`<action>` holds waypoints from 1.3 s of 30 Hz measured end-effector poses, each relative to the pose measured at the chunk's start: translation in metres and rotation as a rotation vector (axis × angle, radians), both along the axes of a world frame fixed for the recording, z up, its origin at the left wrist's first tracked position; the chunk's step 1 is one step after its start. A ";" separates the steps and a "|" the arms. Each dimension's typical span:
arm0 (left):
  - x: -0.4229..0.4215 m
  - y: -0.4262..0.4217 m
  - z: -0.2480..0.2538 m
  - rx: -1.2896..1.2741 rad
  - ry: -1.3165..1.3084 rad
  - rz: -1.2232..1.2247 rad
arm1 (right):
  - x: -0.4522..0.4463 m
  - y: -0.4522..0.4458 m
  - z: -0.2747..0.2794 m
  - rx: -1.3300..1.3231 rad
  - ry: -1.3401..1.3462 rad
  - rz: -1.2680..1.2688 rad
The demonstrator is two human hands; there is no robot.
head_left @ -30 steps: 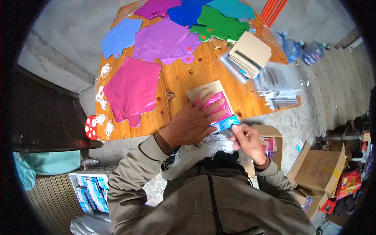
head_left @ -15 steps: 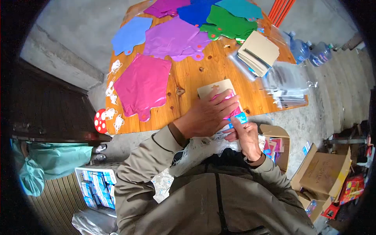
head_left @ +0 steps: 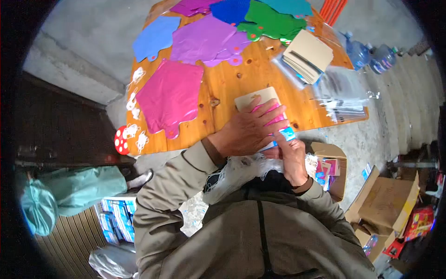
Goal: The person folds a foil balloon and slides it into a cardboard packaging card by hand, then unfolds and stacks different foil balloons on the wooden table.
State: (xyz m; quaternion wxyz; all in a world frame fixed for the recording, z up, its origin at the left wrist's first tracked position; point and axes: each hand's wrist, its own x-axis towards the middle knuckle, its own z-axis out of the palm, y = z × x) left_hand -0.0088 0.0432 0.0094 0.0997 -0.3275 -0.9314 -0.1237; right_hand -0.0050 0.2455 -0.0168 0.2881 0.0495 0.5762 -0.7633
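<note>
My left hand (head_left: 253,128) lies flat with its fingers stretched over a packet (head_left: 265,94), which has a cream backing card, folded pink foil and a blue label (head_left: 288,134). Gripping the packet's lower right corner is my right hand (head_left: 293,162), thumb on top and the other fingers partly hidden below. The packet rests near the front edge of the wooden table (head_left: 232,104). A bundle of white strings (head_left: 227,179) hangs across my lap, just below both hands. A large pink foil sheet (head_left: 172,97) is spread to the left of the packet.
Purple (head_left: 202,37), blue and green foil sheets cover the table's far side. Cream cards (head_left: 309,53) and clear plastic bags (head_left: 341,90) are stacked at right. White string bundles (head_left: 132,130) line the left edge. Cardboard boxes (head_left: 388,202) stand on the floor.
Both hands stay on the packet; the left fingers have shifted slightly. The view has moved a little, so the table sits higher. At left, a light shoe-like shape now shows beside the teal covering.
</note>
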 end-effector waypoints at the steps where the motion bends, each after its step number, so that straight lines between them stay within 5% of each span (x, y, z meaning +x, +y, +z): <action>1: 0.001 0.000 -0.001 -0.003 0.008 -0.001 | -0.001 0.001 0.002 0.000 -0.011 0.002; 8: 0.002 0.000 0.000 0.037 -0.023 0.017 | -0.003 0.000 0.004 0.014 -0.098 -0.004; 14: -0.008 -0.027 -0.008 0.714 -0.465 0.090 | 0.003 -0.005 0.003 -0.003 -0.072 -0.097; 17: -0.015 -0.043 -0.029 1.199 -0.471 0.089 | 0.004 -0.006 0.005 0.004 -0.064 -0.104; 20: -0.003 -0.052 -0.010 1.105 -0.386 0.221 | 0.005 -0.008 0.008 0.014 -0.040 -0.114; 23: 0.012 -0.051 0.006 0.637 -0.275 0.352 | 0.005 -0.008 0.007 0.012 -0.032 -0.114; 29: 0.016 -0.041 0.002 0.516 0.056 0.333 | 0.006 -0.009 0.004 0.038 -0.024 -0.132; 32: 0.023 -0.052 0.008 0.579 -0.026 0.524 | 0.006 -0.009 0.006 0.061 -0.020 -0.127; 39: 0.033 -0.047 0.002 0.502 -0.003 0.469 | 0.006 -0.009 0.009 0.119 0.016 -0.096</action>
